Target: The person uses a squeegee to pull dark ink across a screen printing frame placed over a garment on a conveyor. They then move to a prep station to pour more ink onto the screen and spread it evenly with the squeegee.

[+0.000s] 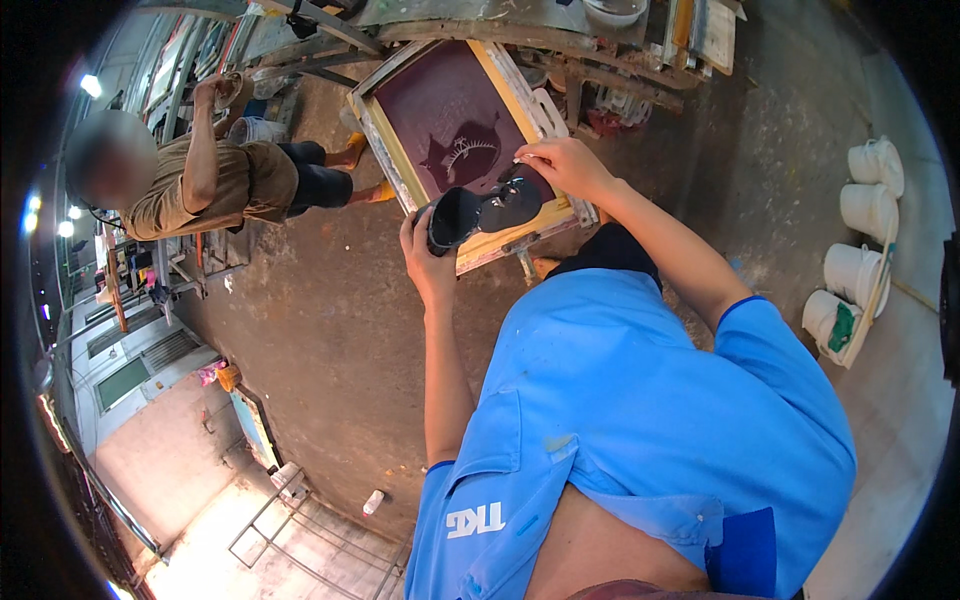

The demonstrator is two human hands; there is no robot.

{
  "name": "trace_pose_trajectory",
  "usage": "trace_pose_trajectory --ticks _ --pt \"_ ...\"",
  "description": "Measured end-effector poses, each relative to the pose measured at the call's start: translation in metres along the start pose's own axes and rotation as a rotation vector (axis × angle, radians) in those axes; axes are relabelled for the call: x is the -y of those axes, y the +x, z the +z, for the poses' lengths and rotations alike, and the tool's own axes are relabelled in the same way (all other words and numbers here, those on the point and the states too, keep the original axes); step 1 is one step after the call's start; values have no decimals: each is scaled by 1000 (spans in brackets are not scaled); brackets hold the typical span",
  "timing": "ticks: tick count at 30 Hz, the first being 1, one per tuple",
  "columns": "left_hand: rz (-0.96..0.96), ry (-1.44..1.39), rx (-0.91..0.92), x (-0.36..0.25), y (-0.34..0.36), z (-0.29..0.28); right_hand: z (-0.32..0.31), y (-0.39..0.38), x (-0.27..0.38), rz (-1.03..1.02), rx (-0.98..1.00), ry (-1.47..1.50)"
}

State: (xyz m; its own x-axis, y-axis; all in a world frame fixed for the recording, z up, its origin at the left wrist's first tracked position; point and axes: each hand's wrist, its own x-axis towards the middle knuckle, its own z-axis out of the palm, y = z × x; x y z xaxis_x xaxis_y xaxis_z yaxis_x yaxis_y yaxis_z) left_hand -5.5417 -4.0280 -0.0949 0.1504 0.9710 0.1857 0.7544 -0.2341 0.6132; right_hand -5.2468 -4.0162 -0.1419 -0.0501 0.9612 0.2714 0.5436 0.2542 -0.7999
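My left hand (430,255) is closed round a black cup (453,220), tilted so that its dark mouth shows. The fingers of my right hand (562,165) are pinched at the top of a dark, glossy, rounded piece (510,205) beside the cup's mouth. Its exact kind is hard to make out. Both hands are over the near end of a screen-printing frame (500,78) with yellowish wooden sides. Its dark maroon mesh (430,100) bears a curved, spiky design (470,150).
At the left stands another person (230,180) in a brown shirt, arm raised. White buckets (868,212) line the right wall. Behind the frame is a cluttered bench (480,28). A metal rack (300,530) and a small white container (373,502) are at lower left on the floor (330,330).
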Motion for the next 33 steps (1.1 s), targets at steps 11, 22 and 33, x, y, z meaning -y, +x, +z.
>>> trace_pose_trajectory --ticks 11,22,33 --pt "18 57 29 12 0 -17 34 30 32 -155 78 71" --pt "-445 -711 136 54 -12 13 39 43 41 -520 387 -195" --pt "-189 -204 -139 89 -18 64 1 57 88 -618 392 -279"
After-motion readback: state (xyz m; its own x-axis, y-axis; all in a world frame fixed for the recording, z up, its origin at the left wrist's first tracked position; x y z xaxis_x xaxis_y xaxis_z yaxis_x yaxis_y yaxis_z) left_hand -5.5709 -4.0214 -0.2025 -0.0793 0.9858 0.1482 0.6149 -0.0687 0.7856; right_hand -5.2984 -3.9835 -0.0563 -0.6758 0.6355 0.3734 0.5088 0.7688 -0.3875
